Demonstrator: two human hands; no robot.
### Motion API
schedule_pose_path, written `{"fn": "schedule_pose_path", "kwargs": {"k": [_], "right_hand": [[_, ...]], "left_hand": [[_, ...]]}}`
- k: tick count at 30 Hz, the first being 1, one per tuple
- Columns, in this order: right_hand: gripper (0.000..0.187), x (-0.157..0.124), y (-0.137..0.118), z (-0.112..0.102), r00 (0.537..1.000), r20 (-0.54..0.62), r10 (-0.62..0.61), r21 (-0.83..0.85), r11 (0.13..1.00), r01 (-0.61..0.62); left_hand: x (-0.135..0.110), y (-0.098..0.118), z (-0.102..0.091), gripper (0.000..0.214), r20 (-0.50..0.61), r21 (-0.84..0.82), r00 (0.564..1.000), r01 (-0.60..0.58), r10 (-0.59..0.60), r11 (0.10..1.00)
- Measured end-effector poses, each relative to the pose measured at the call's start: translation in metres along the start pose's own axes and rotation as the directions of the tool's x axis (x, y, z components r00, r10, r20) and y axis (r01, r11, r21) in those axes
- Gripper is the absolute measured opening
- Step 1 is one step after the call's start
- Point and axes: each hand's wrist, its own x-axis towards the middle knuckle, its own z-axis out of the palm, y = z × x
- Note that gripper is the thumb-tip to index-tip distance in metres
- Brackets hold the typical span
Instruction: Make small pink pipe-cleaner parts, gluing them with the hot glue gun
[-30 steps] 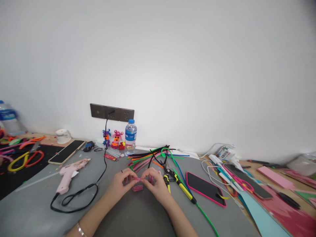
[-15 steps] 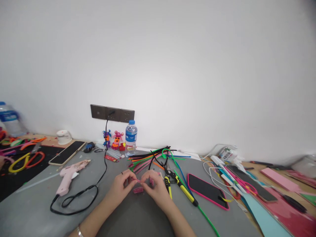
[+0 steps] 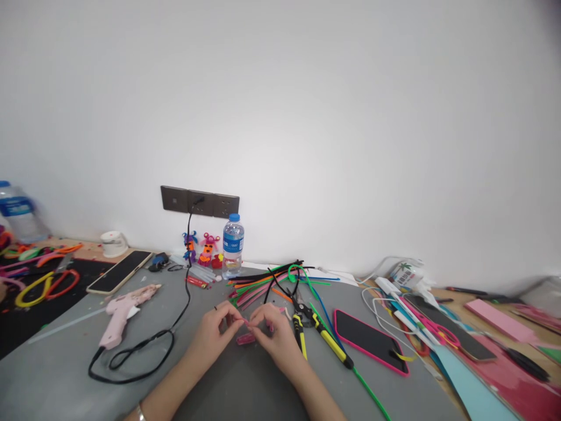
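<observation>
Both hands meet over the grey mat [image 3: 236, 386], pinching a short pink pipe cleaner piece [image 3: 246, 322] between their fingertips. My left hand [image 3: 218, 327] has thumb and forefinger closed on its left end. From the other side my right hand [image 3: 274, 334] grips it the same way, with more pink pipe cleaner showing by its fingers. A coiled pink piece [image 3: 245, 339] lies on the mat just under the fingertips. Right of my right hand are yellow-and-black pliers [image 3: 326, 336], their jaws toward the wall. Behind the hands several coloured pipe cleaners [image 3: 258, 283] are heaped.
A pink glue gun [image 3: 120, 316] with a black cord lies left, near a phone [image 3: 120, 272]. A water bottle [image 3: 232, 248] and two small figures [image 3: 208, 250] stand by the wall. To the right are a pink-cased phone [image 3: 370, 339], pink scissors [image 3: 445, 336] and coloured sheets [image 3: 464, 380].
My right hand's fingers have shifted slightly around the pink piece. More of the coiled pink piece below is covered by my right hand. The left hand has barely moved.
</observation>
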Motion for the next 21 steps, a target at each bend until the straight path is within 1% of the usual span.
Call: {"fn": "schedule_pose_path", "kwargs": {"k": [3, 6, 9, 11, 13, 18, 21], "right_hand": [[0.008, 0.002, 0.001, -0.003, 0.999, -0.022, 0.049, -0.009, 0.999, -0.049], [0.008, 0.003, 0.001, -0.009, 0.997, -0.023, 0.077, 0.009, 0.997, -0.077], [0.010, 0.004, 0.001, -0.013, 0.996, -0.005, 0.093, 0.030, 0.995, -0.093], [0.009, 0.004, 0.002, -0.014, 0.995, 0.008, 0.102, 0.042, 0.994, -0.102], [0.007, 0.004, 0.004, -0.013, 0.994, 0.011, 0.111, 0.046, 0.993, -0.111], [0.008, 0.004, 0.011, -0.010, 0.993, -0.008, 0.118, 0.048, 0.992, -0.118], [0.009, 0.003, 0.013, -0.009, 0.992, -0.004, 0.124, 0.040, 0.992, -0.124]], "left_hand": [[0.001, 0.000, -0.001, 0.017, 0.023, -0.071, 1.000, 0.018, -0.016, 0.997], [0.002, -0.001, -0.001, 0.018, 0.059, -0.151, 0.996, 0.070, -0.062, 0.986], [0.003, -0.002, -0.002, 0.019, 0.063, -0.182, 0.992, 0.115, -0.106, 0.976], [0.003, -0.002, -0.003, 0.019, 0.054, -0.181, 0.992, 0.118, -0.110, 0.976], [0.003, -0.002, -0.003, 0.018, 0.048, -0.166, 0.995, 0.094, -0.088, 0.982], [0.003, -0.004, -0.003, 0.016, 0.004, -0.100, 0.999, -0.035, 0.036, 0.994], [0.003, -0.006, -0.003, 0.015, 0.020, -0.083, 0.996, -0.087, 0.089, 0.993]]}}
